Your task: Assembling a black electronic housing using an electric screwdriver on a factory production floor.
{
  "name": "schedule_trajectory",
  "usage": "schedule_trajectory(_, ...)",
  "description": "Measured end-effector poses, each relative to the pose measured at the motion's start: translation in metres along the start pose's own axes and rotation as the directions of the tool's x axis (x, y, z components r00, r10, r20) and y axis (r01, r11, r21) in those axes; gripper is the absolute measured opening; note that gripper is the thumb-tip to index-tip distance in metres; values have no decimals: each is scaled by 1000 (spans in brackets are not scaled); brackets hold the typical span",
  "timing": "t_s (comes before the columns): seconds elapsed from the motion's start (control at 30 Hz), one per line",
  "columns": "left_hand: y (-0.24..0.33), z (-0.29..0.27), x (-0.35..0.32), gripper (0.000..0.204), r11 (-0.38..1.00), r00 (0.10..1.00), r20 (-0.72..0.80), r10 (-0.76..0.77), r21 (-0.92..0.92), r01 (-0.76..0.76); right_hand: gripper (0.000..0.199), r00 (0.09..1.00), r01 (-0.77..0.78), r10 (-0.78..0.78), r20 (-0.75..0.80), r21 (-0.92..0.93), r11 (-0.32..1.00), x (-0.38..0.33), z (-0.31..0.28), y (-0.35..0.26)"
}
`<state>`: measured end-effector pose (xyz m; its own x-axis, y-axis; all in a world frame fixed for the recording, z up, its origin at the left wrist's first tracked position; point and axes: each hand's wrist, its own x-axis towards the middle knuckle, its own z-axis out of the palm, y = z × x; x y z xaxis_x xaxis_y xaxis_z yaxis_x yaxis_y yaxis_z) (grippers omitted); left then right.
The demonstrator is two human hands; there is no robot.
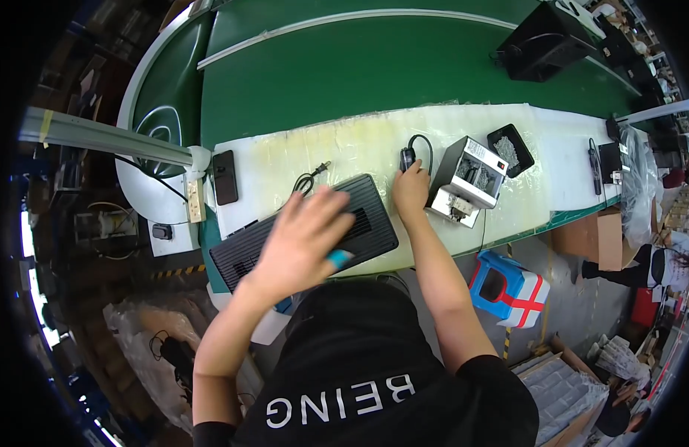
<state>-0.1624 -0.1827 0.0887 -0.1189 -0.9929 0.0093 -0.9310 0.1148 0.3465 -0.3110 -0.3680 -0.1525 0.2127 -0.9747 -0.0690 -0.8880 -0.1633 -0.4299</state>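
Note:
A flat black rectangular device point(370, 216) with vent slots lies at an angle on the white padded bench top point(285, 153). My left hand point(307, 238) is spread flat over its middle, fingers apart, with a blue cover on the thumb tip. My right hand point(411, 190) reaches past the device's far right corner. Its fingertips pinch a small black plug point(406, 158), whose cable loops up and to the right. A second, loose black cable point(311, 179) lies just beyond the device.
Right of my right hand stands a grey-white box machine point(467, 179), then a black tray of small metal parts point(510, 149). A dark phone point(225, 176) lies at the left. A green conveyor belt point(374, 71) runs behind. A blue stool point(508, 287) stands below.

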Motion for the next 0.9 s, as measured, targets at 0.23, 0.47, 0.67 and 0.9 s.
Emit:
schedule_trajectory(0.23,16,74,58,58,971,980,101,173,149,-187,47,975,208,-220,20,250,946,-52,-48,13)
schedule_trajectory(0.47,5,74,73,38,988,988,12,154,-14,-154,32,927,184,233,-296,895,406,-129,-159,72)
schedule_trajectory(0.67,6,77,75,36,988,988,41,151,13,-152,28,702,551,122,-702,643,531,-95,-216,46)
schedule_trajectory(0.9,3,80,76,36,988,988,23,151,25,-151,30,627,680,-47,-778,517,520,-61,-191,45)
